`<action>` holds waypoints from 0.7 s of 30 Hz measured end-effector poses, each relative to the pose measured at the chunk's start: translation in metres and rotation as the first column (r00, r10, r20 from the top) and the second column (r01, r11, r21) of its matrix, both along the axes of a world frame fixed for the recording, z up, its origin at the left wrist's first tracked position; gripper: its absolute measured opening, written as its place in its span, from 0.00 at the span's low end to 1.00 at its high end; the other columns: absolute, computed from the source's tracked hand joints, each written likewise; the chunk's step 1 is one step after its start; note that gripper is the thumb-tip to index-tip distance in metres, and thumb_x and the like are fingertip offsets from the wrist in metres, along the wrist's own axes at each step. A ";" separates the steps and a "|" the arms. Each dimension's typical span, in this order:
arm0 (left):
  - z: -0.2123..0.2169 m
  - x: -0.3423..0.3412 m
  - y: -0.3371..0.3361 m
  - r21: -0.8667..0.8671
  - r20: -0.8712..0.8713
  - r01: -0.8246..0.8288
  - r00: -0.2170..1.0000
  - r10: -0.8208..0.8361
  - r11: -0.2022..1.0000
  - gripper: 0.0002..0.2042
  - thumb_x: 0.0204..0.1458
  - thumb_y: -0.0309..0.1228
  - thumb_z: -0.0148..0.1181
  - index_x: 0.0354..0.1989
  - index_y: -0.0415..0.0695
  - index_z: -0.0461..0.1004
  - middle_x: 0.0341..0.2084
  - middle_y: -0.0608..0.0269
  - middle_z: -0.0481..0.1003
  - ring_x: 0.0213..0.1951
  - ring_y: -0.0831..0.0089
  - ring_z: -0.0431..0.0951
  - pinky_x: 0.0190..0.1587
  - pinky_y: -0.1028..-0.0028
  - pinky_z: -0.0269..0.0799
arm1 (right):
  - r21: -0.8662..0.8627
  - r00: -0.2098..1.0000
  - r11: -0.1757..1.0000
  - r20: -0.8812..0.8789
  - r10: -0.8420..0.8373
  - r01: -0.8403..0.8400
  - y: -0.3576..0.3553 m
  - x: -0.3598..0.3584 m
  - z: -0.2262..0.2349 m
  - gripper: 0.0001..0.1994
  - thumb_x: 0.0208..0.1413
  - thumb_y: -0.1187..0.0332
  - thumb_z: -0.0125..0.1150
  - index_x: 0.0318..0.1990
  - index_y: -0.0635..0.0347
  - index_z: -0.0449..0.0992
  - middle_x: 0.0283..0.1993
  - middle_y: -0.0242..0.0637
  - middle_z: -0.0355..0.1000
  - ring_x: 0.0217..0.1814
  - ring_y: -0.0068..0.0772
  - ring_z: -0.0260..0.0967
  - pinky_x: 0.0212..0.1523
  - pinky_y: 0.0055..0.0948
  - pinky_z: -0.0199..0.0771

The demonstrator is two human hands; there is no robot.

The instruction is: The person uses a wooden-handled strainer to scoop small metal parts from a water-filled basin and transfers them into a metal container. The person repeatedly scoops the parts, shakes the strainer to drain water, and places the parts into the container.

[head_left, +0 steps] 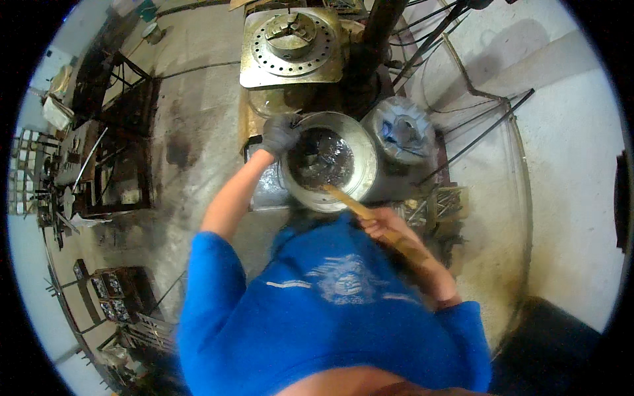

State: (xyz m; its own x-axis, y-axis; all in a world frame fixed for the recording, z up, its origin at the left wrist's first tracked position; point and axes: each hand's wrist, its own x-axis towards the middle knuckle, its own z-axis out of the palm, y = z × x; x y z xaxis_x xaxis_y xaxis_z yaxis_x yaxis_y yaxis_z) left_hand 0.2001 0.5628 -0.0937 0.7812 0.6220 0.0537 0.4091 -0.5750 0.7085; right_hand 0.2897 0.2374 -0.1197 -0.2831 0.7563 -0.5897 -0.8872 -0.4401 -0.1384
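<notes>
Your left hand (280, 134), in a dark glove, has its fingers curled over the far-left rim of the bucket (366, 155), clamped on it. Your right hand (383, 224) is bare, fingers wrapped shut around the stick (353, 206), low and close to your body. The stick slants up and left from that grip, over the near rim, and its tip sits in the dark paste (323, 158) inside the bucket.

The bucket is pale metal, upright, right in front of you on a low stand whose top you can barely see. The paste looks wet and glossy, lumpy across the middle, with smears up the inner wall; it covers the bottom but how deep it goes you cannot tell. By that look the stirring is under way and not finished, since lumps remain.

Just to the right, touching or nearly so, stands a second can (401, 132) with blue scraps in it. Beyond the bucket sits a round metal chuck (290, 36) on a square plate. Thin rods (482, 132) lean at the right, over the stained floor (198, 132).
</notes>
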 end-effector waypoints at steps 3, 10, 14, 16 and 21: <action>-0.009 0.000 0.000 0.062 0.011 0.024 1.000 -0.025 0.998 0.11 0.40 0.37 0.56 0.33 0.51 0.76 0.26 0.55 0.74 0.30 0.59 0.75 0.33 0.68 0.69 | -0.139 0.992 0.982 0.003 0.125 -0.124 0.008 0.010 0.013 0.10 0.55 0.68 0.36 0.36 0.66 0.62 0.20 0.26 0.52 0.14 0.14 0.43 0.12 0.15 0.46; -0.013 0.001 0.001 0.112 -0.067 0.028 0.998 -0.020 0.993 0.12 0.40 0.36 0.55 0.35 0.52 0.75 0.28 0.55 0.74 0.32 0.58 0.75 0.35 0.66 0.69 | -0.111 0.958 0.968 -0.202 0.202 -0.227 0.030 0.000 -0.055 0.12 0.54 0.63 0.36 0.37 0.61 0.62 0.19 0.27 0.54 0.14 0.15 0.45 0.13 0.17 0.45; -0.012 -0.010 -0.001 0.056 0.035 -0.003 0.999 0.001 0.998 0.12 0.41 0.36 0.56 0.35 0.50 0.75 0.28 0.55 0.74 0.31 0.60 0.75 0.34 0.68 0.69 | -0.056 0.925 0.961 -0.293 0.243 -0.271 0.031 0.019 -0.063 0.10 0.53 0.65 0.35 0.34 0.60 0.62 0.18 0.26 0.53 0.13 0.16 0.45 0.14 0.17 0.43; -0.005 -0.013 -0.003 0.027 0.067 -0.013 0.998 0.011 1.000 0.11 0.42 0.35 0.56 0.34 0.47 0.75 0.28 0.53 0.74 0.30 0.63 0.76 0.32 0.70 0.69 | -0.190 0.960 0.948 0.069 0.273 -0.256 0.032 0.017 -0.042 0.07 0.51 0.67 0.42 0.30 0.60 0.64 0.17 0.27 0.55 0.12 0.17 0.46 0.13 0.19 0.45; -0.038 -0.021 0.003 0.005 0.147 0.007 0.989 -0.008 1.000 0.11 0.41 0.35 0.55 0.34 0.48 0.75 0.27 0.52 0.74 0.31 0.59 0.75 0.33 0.67 0.69 | -0.223 0.778 0.965 0.579 0.245 -0.139 0.025 0.012 0.010 0.08 0.43 0.68 0.54 0.23 0.63 0.65 0.15 0.31 0.58 0.11 0.17 0.50 0.11 0.21 0.50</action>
State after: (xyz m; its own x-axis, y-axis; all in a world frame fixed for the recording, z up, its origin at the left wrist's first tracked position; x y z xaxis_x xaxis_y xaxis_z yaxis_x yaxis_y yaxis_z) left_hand 0.1787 0.5662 -0.1312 0.7694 0.6155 0.1711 0.2962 -0.5810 0.7581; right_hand 0.3020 0.2625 -0.1096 0.0362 0.6056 -0.7949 -0.5440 -0.6553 -0.5240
